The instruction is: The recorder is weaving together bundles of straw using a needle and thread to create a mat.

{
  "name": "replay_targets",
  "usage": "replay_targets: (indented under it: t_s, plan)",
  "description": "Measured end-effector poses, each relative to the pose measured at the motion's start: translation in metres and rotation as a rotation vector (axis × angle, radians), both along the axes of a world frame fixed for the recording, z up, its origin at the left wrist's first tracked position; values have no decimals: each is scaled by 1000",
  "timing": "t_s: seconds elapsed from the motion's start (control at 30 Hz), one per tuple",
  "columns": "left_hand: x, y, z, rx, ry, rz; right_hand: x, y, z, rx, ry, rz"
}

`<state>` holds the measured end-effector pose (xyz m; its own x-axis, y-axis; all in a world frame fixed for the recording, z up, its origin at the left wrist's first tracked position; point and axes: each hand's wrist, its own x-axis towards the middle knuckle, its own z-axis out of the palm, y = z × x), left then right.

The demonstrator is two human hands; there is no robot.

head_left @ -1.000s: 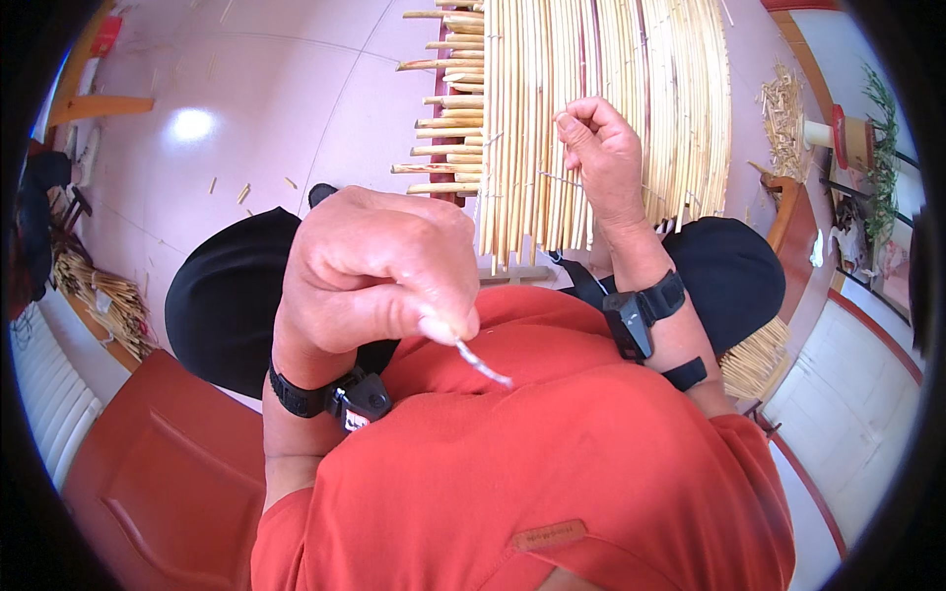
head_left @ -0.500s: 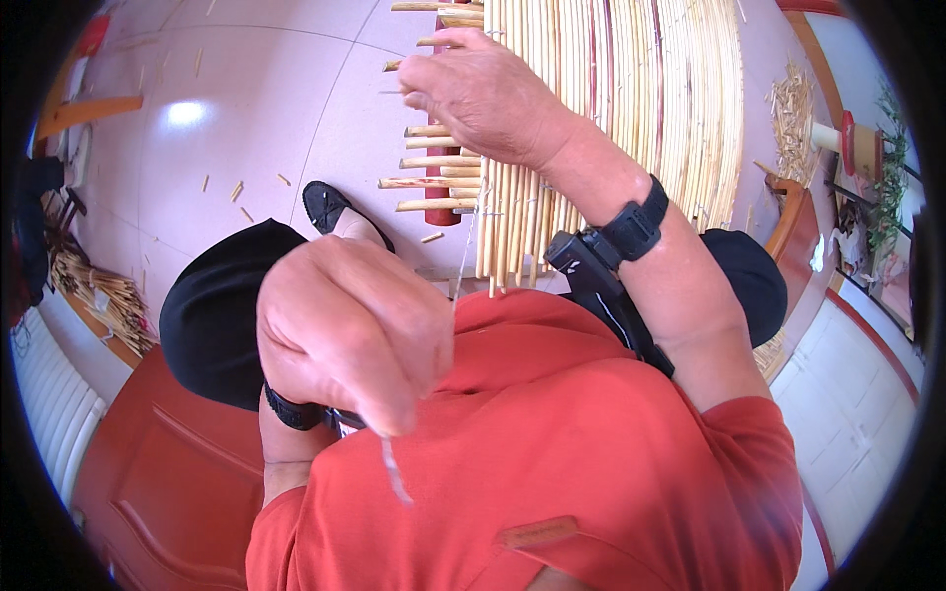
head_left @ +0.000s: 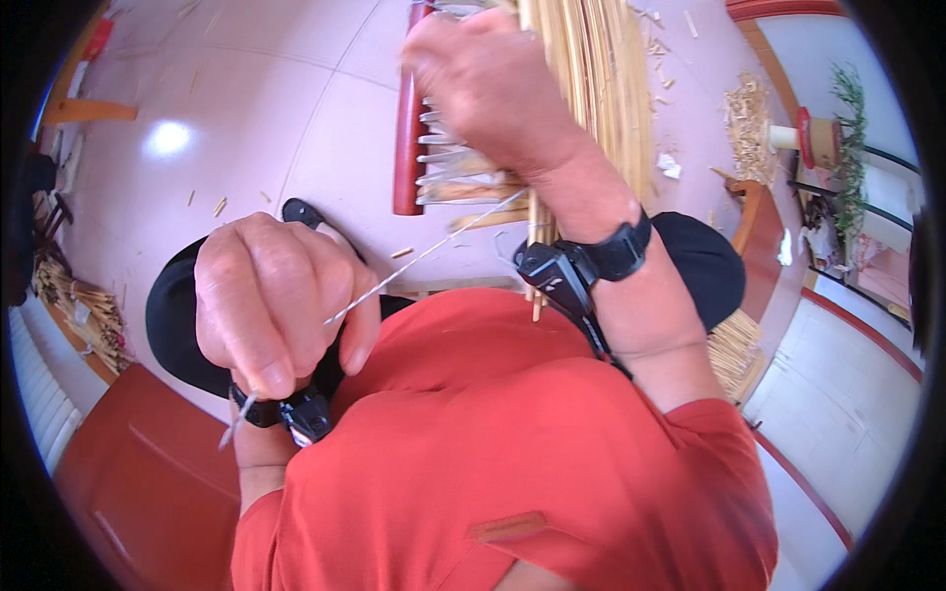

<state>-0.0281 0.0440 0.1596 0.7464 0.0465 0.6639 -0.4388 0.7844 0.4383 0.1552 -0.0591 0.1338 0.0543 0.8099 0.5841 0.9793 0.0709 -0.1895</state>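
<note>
My left hand (head_left: 276, 295) is closed on a thin pale cord (head_left: 424, 261), above my left thigh. One short end of the cord hangs below my fingers; the other length runs taut up to the mat's near edge. The mat (head_left: 601, 89) is made of many straw-coloured stalks laid side by side and looks tilted. Over its left edge my right hand (head_left: 498, 94) is curled, its fingers smeared by motion; what they hold cannot be made out. Pale stalk ends stick out under that hand, beside a dark red bar (head_left: 406, 148).
Loose stalk bits (head_left: 221, 207) lie scattered on the pale tiled floor. Bundles of stalks (head_left: 89, 305) are at the left, with more cut stalks (head_left: 749, 123) heaped at the right. A red wooden panel (head_left: 148, 463) stands at lower left; a spool (head_left: 818, 138) and plant (head_left: 849, 148) are far right.
My left hand has moved left and slightly up, drawing the cord into a longer slanting line. The mat now shows narrower and tilted. My right hand has shifted slightly and blurs.
</note>
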Motion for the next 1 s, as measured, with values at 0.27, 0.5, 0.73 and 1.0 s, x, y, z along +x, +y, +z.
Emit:
replay_targets:
  t_s: [0.27,0.5,0.73,1.0]
  plan:
    - [25,-91,-1,331,478,-120,37,-160,83,731,1002,-379]
    - [52,-163,0,689,271,-487,31,-267,69,1039,858,-322]
    - [53,-195,3,723,237,-656,34,-311,55,1090,766,-322]
    - [51,-205,3,737,436,-880,40,-315,43,1105,734,-287]
